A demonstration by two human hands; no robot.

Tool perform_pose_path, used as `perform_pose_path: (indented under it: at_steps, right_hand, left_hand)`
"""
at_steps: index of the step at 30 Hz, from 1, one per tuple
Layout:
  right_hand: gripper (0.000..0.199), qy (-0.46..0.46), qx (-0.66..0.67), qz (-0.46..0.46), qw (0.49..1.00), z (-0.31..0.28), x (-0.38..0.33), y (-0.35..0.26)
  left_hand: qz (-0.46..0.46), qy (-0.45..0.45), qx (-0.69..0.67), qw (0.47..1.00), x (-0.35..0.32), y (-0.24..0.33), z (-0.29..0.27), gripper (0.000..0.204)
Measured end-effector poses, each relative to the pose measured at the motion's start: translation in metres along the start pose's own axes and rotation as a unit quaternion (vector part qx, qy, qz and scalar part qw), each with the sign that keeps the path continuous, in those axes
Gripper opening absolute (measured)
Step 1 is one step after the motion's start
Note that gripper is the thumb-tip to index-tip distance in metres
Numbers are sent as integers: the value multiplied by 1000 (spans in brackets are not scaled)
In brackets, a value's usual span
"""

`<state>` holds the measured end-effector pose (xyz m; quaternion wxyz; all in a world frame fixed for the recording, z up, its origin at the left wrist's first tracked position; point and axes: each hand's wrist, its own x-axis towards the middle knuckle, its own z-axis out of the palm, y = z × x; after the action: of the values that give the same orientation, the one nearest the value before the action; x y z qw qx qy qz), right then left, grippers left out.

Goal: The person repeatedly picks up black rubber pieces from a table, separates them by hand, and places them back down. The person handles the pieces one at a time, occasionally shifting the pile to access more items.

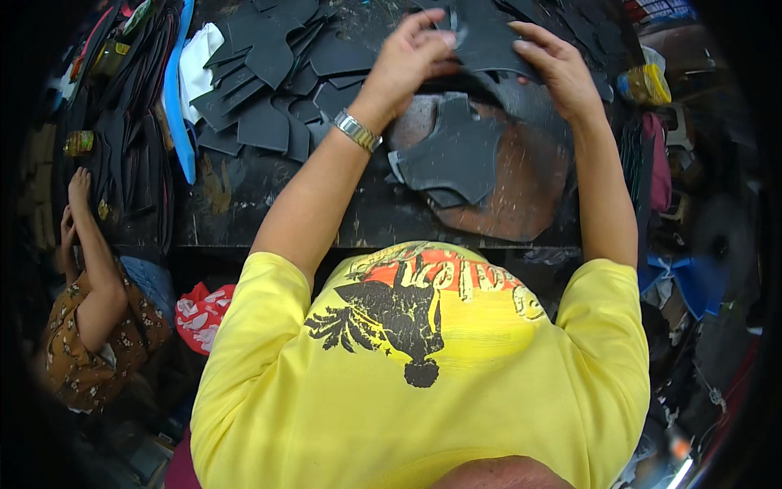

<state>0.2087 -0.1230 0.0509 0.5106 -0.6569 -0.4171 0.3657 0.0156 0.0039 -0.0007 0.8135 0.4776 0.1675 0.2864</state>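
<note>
At the far side of the table, my right hand (562,72) grips the right edge of a dark grey cut piece (493,45) of sheet material, thumb and fingers on opposite faces. My left hand (410,61), with a metal watch on its wrist, has its fingers bent round the left edge of the same piece. Motion blurs the piece's lower part and a pale spot by my left fingers. Just below, several more dark grey cut pieces (452,155) lie stacked on a worn reddish-brown board (529,191).
Overlapping piles of dark grey shapes (257,73) cover the table's far left. A blue strip (175,90) stands beside white cloth (201,65). Another person's arm (102,273) rests at the left near upright dark sheets (134,155). A yellow container (648,84) sits at right.
</note>
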Motion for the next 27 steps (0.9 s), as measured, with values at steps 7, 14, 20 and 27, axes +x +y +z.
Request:
perform_pose_path:
  at_steps: [7,14,20,27]
  right_hand:
    - [30,189,-84,61,976,-30,-126,25]
    - [44,283,-427,-134,848,14,-168,33]
    - [61,104,-147,-37,983,74,-154,26]
    - [68,124,63,-60,988,93,-139,43]
  left_hand:
    - [84,17,190,978,-43,47,0,39]
    - [105,-40,603,790,-114,15,0,71]
    - [160,-24,630,760,-127,-4,6,72]
    - [182,-14,579,795,-133,1,17,73]
